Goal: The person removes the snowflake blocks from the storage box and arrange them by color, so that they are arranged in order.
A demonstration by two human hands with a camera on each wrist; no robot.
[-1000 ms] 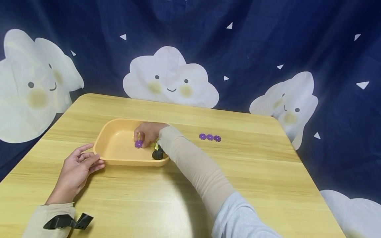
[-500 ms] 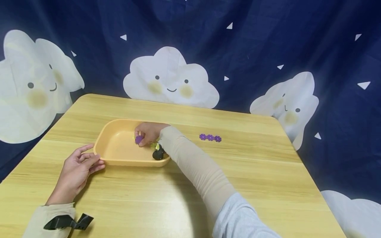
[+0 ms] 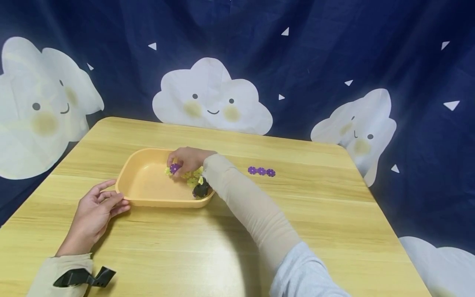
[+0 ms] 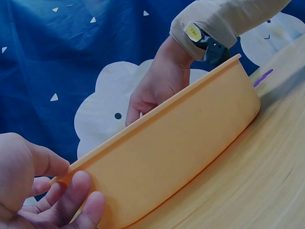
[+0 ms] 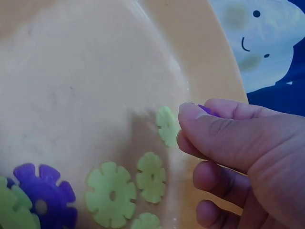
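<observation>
My left hand (image 3: 98,206) grips the near left corner of an orange plastic tray (image 3: 163,203), thumb at the rim (image 4: 128,131) and fingers against the outside wall. Over the tray's right part, my right hand (image 3: 191,158) pinches a purple notched snowflake disc (image 3: 175,168) between thumb and fingers. In the right wrist view only a sliver of that disc (image 5: 208,110) shows behind the thumb. Below the hand several yellow-green snowflake discs (image 5: 119,183) lie on the tray floor, and another purple disc (image 5: 52,186) lies among them at the lower left.
Three purple discs (image 3: 261,171) lie in a joined row on the wooden table (image 3: 315,214), right of the tray. A black wrist device (image 3: 201,189) on the right arm hides part of the tray's right end. A blue cloud-patterned curtain (image 3: 297,74) hangs behind the table.
My right hand has risen and shifted slightly right with the purple disc, uncovering more yellow-green discs in the tray. My left hand stays on the tray corner.
</observation>
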